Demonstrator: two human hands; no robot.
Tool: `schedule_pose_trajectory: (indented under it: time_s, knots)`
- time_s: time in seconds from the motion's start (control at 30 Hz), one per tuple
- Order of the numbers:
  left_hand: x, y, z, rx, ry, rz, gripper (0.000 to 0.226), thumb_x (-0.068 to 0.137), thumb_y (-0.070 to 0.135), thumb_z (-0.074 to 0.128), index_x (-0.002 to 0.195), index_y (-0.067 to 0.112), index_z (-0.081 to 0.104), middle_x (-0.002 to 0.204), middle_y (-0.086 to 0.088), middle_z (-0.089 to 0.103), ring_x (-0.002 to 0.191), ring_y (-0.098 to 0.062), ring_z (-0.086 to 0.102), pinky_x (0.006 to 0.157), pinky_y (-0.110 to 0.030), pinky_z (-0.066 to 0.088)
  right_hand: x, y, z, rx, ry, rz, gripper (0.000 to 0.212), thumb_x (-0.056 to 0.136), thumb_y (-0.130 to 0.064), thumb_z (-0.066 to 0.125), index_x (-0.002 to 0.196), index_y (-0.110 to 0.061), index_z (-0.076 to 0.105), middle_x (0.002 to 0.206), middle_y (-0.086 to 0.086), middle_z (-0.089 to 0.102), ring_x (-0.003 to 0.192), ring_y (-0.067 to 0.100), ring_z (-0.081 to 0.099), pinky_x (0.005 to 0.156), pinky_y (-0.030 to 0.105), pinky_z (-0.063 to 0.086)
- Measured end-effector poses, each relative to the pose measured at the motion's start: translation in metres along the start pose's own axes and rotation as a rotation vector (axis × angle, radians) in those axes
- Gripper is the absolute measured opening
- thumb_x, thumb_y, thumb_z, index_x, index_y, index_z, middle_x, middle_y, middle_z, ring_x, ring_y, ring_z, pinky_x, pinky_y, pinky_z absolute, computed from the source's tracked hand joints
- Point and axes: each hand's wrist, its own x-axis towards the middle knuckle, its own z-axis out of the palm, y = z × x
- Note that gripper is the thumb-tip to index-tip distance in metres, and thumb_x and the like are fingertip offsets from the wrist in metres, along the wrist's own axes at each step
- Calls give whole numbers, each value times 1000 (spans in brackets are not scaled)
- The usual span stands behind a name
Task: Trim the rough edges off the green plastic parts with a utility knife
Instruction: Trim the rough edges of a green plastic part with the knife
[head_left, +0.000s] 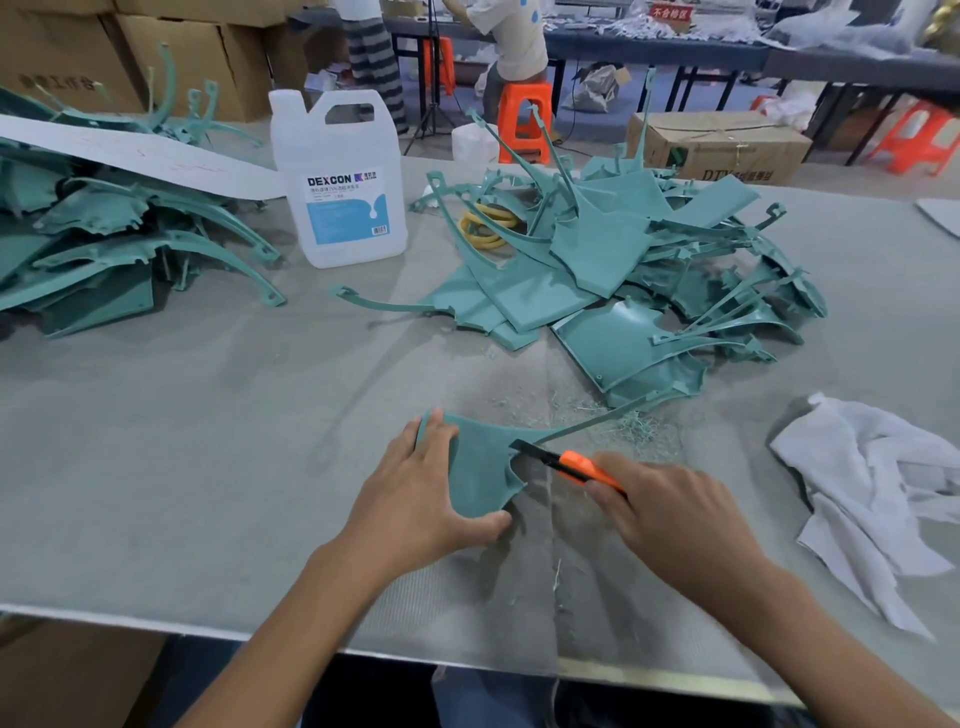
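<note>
Green plastic part (480, 478): 1 piece lies flat on the grey table (182, 441), in front of and slightly right of the white jug (337, 176), near the table's front edge. A thin arm of the part runs up and to the right.

Writing: the jug's label reads "DEXCON" in dark letters above a blue panel with a barcode; the smaller print is too fine to read. A cardboard box (727, 145) on the floor behind and right of the jug shows "DTY" and further characters that are unclear. A red sign (670, 13) far behind the jug carries 4 white Chinese characters.

Left hand (415, 499): palm down on the part's left side, fingers straight and close together over its far corner, thumb stretched along its near edge, pressing it onto the table.

Right hand (670, 514): fingers curled round the orange utility knife (576, 464), gripping the handle. The black tip points left and meets the part's right edge where the thin arm begins.

Other items: 1 heap of green parts (613, 249) right of the jug, with a yellow hose coil (485, 226) partly under it. A 2nd heap (104, 234) left of the jug, with a white sheet (130, 156) lying across it. Green shavings (634, 428) are scattered in front of the right-hand heap. A crumpled white cloth (872, 483) lies far right of the jug, near the front edge.
</note>
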Motion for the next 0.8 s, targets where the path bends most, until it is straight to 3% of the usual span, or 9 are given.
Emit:
schedule_pose_trajectory:
  time_s: [0.17, 0.3, 0.37, 0.47, 0.53, 0.63, 0.8]
  knots:
    - [-9, 12, 2, 97, -39, -53, 130, 55, 103, 34, 159, 30, 10, 169, 7, -2, 153, -15, -3, 122, -37, 15, -1, 6, 0, -52, 32, -8, 39, 101, -63, 25, 115, -37, 50, 78, -9, 59, 71, 17, 64, 53, 32, 35]
    - [-13, 32, 1, 299, 110, -29, 132, 51, 107, 15, 144, 19, 44, 156, -7, 32, 140, -27, 20, 118, -41, 16, -6, 7, 1, 20, 96, 13, 55, 92, -67, 10, 114, -39, 52, 75, -12, 58, 63, 15, 62, 45, 23, 24]
    - [-6, 35, -1, 310, 112, 37, 130, 50, 107, 18, 138, 15, 47, 153, -7, 31, 138, -27, 19, 116, -42, 15, -11, 8, 3, 94, 98, 42, 55, 92, -68, 12, 120, -42, 52, 83, -11, 64, 68, 18, 65, 49, 29, 34]
    - [7, 37, 3, 235, 26, 148, 129, 50, 108, 23, 145, 21, 34, 157, -4, 25, 144, -20, 14, 119, -41, 10, -15, 15, 5, 167, 105, 102, 51, 92, -68, 15, 126, -46, 46, 94, -10, 69, 77, 23, 68, 59, 37, 46]
    - [14, 40, 5, 194, 12, 185, 122, 52, 107, 28, 142, 25, 36, 148, 2, 39, 137, -17, 28, 116, -39, 16, -16, 16, 5, 195, 101, 127, 47, 94, -68, 20, 130, -48, 44, 100, -11, 70, 81, 23, 68, 64, 38, 49]
    - [18, 44, 7, 173, 74, 186, 107, 53, 103, 37, 128, 27, 47, 122, 9, 51, 113, -16, 44, 103, -34, 33, -16, 17, 5, 201, 86, 129, 41, 98, -64, 25, 133, -50, 41, 106, -12, 69, 86, 22, 67, 66, 37, 48]
    - [16, 56, -1, 199, -3, 61, 108, 42, 101, 43, 121, 28, 47, 115, 5, 46, 104, -20, 36, 92, -35, 36, -10, 16, 6, 177, 58, 84, 35, 102, -55, 31, 134, -46, 40, 102, -9, 64, 84, 19, 65, 67, 36, 50]
